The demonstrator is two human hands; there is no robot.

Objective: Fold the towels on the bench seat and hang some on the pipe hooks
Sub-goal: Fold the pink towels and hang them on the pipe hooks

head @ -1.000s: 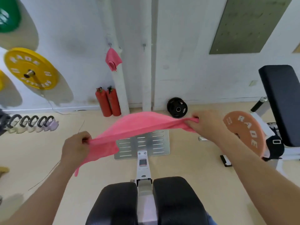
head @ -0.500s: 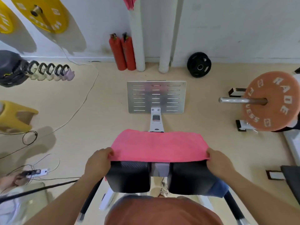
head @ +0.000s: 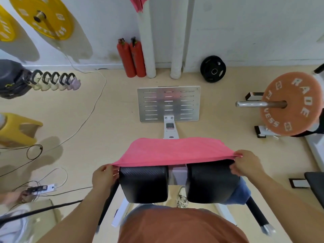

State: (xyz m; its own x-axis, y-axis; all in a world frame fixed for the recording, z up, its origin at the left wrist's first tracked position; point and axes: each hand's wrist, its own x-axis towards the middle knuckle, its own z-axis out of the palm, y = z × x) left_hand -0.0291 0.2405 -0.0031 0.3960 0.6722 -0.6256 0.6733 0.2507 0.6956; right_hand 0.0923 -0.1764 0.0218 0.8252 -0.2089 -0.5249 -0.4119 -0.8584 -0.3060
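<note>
Head view: pink towel stretched over the far edge of the black bench pads, left hand and right hand each pinching a near corner. Slotted footplate beyond, then red extinguishers beside the white pipe; orange plate far right.

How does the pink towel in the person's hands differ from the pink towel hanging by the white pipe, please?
The held towel is spread wide over the black bench pads; the hanging towel is bunched narrow against the white pipe. The left hand and right hand pinch the held towel's near corners; nothing touches the hanging towel. Both are pink.
</note>
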